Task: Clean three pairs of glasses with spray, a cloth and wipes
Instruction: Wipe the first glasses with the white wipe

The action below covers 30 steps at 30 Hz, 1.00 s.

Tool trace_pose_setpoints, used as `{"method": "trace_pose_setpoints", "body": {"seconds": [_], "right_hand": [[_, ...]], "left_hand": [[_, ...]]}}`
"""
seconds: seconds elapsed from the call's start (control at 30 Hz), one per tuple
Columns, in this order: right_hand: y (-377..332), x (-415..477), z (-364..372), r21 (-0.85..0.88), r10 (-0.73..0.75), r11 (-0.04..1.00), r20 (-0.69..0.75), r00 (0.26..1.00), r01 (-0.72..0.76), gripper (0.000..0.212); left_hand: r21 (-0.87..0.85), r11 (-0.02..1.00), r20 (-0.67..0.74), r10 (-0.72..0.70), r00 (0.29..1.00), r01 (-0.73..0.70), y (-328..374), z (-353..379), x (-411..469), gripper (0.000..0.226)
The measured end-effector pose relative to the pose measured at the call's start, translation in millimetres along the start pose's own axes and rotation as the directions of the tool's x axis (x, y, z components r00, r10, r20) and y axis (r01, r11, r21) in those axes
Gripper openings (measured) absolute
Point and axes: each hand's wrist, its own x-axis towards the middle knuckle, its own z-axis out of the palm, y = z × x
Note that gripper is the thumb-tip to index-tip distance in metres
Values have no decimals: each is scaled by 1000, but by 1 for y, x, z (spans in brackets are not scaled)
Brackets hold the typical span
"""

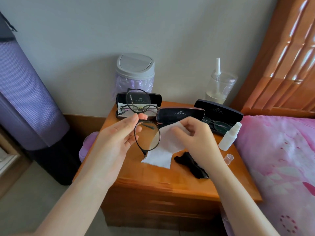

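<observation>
Wooden nightstand (pixel 170 178) | left hand (pixel 117 135) pinches glasses (pixel 147 138) | right hand (pixel 196 133) grips white wipe (pixel 163 150)

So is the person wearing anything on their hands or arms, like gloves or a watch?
No. The left hand and the right hand are both bare: no gloves, no rings that show, no watch or bracelet at the wrists. The left forearm and the right forearm are bare too, with no sleeve in view.
</observation>
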Motion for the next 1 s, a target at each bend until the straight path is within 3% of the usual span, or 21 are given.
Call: {"method": "trace_pose_setpoints", "body": {"seconds": [0.23, 0.3, 0.57, 0.8, 0.93, 1.0], "right_hand": [[-44, -18, -4, 401, -96, 914, 51, 994, 68, 7], [-49, -23, -3, 429, -134, 899, 65, 989, 93, 6], [-47, -31, 4, 246, -229, 948, 93, 969, 200, 7], [-42, -34, 8, 98, -325, 942, 16, 946, 322, 4], [-37, -35, 9, -113, -419, 905, -69, 905, 410, 6], [-37, -36, 8, -91, -438, 897, -64, 897, 432, 5]], "left_hand": [[12, 999, -11, 34, 999, -34, -10, -1, 0, 21], [-2, 999, 9, 43, 999, -43, -12, 0, -2, 23], [-19, 1000, 86, 3, 996, -2, -12, 4, -5, 34], [-117, 993, 138, -11, 990, 27, -10, 6, -6, 22], [-75, 997, 143, -13, 990, 24, -10, 6, -7, 23], [-85, 996, 131, -4, 991, 15, -10, 6, -7, 24]]}}
